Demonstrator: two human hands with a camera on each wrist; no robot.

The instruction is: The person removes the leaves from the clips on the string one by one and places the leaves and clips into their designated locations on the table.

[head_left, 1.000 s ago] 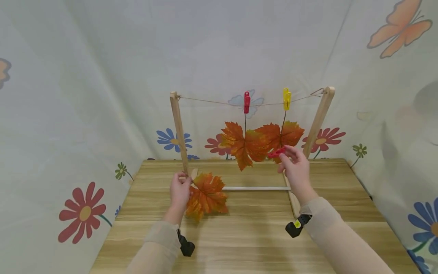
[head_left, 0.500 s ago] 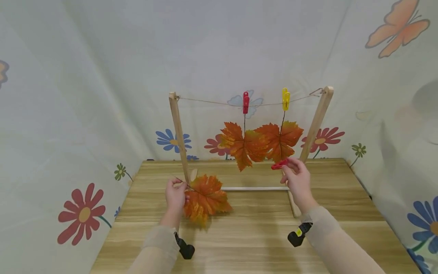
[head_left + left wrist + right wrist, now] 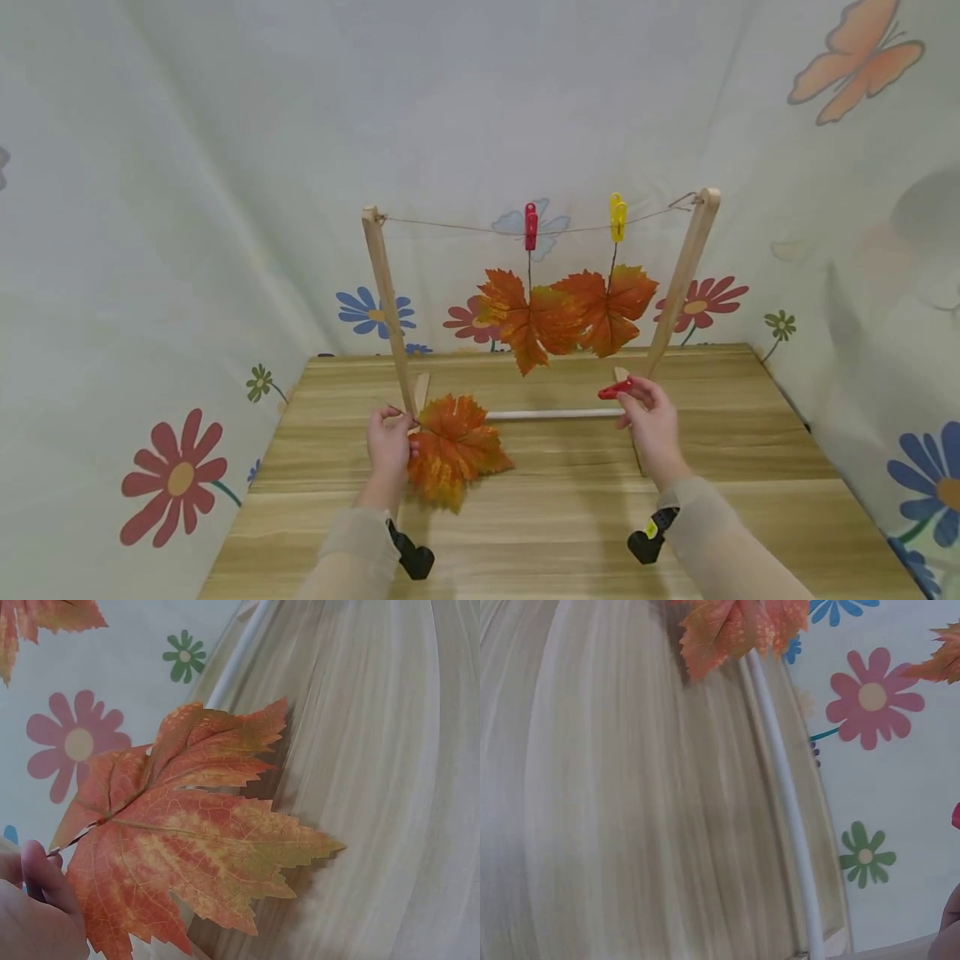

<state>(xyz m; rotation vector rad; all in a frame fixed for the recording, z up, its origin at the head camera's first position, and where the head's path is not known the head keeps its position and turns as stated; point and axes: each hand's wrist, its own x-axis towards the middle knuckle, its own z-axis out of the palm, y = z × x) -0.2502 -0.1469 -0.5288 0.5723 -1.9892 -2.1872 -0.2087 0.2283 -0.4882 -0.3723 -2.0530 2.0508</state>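
An orange artificial maple leaf [image 3: 459, 450] hangs from my left hand [image 3: 389, 446], whose thumb and finger pinch its thin stem. The left wrist view shows that stem between the fingertips and the leaf [image 3: 180, 840] spread out above the table. My right hand [image 3: 655, 423] holds a red clothespin [image 3: 616, 389] by one end, in front of the right post. Two more leaves dangle from a string [image 3: 450, 225]: one leaf [image 3: 531, 321] under a red clothespin [image 3: 531, 227], the other leaf [image 3: 609, 308] under a yellow clothespin [image 3: 618, 218].
The string runs between a left wooden post [image 3: 386, 304] and a right wooden post [image 3: 684, 279]. A white rod [image 3: 555, 414] joins their feet low over the wood-grain table [image 3: 540, 533]. Behind stands a pale curtain [image 3: 435, 108] printed with flowers and butterflies.
My right hand has come down with the red clothespin, from in front of the hanging leaf to below it. My left hand has sunk slightly with its leaf.
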